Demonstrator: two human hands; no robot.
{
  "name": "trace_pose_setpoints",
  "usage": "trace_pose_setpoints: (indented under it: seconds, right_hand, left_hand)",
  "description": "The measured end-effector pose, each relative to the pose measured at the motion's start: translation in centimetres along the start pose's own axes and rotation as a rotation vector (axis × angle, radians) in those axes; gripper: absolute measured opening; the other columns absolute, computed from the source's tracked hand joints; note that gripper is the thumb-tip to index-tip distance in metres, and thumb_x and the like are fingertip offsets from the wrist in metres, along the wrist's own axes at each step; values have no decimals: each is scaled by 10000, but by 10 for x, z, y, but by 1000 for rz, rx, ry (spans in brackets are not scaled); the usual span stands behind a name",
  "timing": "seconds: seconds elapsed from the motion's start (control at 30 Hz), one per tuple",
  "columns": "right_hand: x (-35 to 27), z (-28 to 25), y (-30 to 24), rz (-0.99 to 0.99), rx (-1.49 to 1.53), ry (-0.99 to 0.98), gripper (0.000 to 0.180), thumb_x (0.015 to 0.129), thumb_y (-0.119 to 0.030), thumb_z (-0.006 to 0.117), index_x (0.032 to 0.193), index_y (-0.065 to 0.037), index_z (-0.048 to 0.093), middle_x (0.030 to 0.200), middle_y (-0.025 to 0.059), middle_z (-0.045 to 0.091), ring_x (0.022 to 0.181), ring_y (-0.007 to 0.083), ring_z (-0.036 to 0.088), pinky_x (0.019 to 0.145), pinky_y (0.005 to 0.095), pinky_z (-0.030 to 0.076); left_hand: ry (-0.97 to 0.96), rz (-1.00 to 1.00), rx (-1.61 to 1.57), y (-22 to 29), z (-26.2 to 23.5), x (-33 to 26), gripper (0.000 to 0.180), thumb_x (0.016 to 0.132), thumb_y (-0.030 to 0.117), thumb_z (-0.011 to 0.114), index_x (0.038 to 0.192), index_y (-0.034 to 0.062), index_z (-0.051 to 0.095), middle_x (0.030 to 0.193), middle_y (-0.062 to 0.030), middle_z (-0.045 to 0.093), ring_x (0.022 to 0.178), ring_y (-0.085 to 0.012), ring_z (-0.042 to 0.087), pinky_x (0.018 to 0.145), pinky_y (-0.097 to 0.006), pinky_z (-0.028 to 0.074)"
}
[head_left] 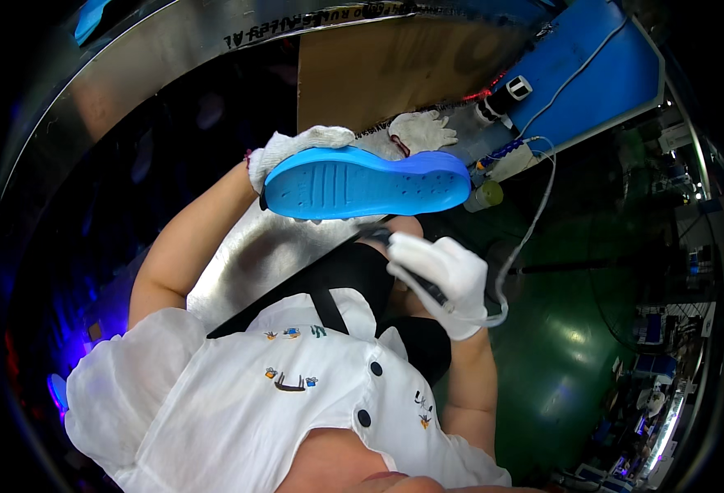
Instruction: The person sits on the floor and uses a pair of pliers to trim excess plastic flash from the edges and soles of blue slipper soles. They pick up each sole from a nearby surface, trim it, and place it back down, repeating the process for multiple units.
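Observation:
A bright blue shoe sole (pixel 333 185) lies level in front of me, its grooved and dimpled face toward me. My left hand (pixel 300 152), in a white knit glove, is closed on its far left edge; some fingers are hidden behind it. Below the sole, my right hand (pixel 444 275), also in a white glove, is closed around a slim black handheld tool (pixel 376 236) with a grey cord (pixel 533 230). The tool's dark tip points up and left, apart from the sole. Its exact kind cannot be made out.
Beyond the sole lie a spare white glove (pixel 422 131), a brown cardboard sheet (pixel 378 74) and a black-and-white cylinder (pixel 505 96). A small yellow-green-topped container (pixel 485 195) stands right of the sole. The cord runs up toward a blue panel (pixel 592 57). A shiny metal surface (pixel 247 255) is under my left arm.

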State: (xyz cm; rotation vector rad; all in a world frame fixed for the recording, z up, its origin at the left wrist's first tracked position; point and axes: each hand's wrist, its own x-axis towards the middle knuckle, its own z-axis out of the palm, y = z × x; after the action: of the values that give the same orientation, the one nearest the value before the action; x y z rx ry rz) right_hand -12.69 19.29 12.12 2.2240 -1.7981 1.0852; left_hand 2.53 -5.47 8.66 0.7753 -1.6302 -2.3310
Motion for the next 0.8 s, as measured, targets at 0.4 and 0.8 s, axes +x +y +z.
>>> trace_pose_setpoints:
  seconds: [0.4, 0.8]
  right_hand:
    - [23, 32, 18, 175, 32, 450, 221, 673, -19, 780, 870, -93, 711, 787, 33, 666, 662, 226, 580, 677, 337, 450]
    - [-4, 30, -6, 198, 852, 642, 262, 842, -82, 735, 1046, 19, 605, 914, 145, 663, 766, 174, 587, 672, 273, 498]
  left_hand:
    - [-461, 43, -737, -49, 50, 7, 874, 843, 647, 586, 1338, -63, 465, 1143, -282, 619, 852, -402, 680, 671, -406, 606]
    - [-465, 482, -573, 54, -8, -96, 920, 863, 672, 465, 1482, 8, 318, 1308, -304, 523, 1056, -435, 628, 856, -579, 546]
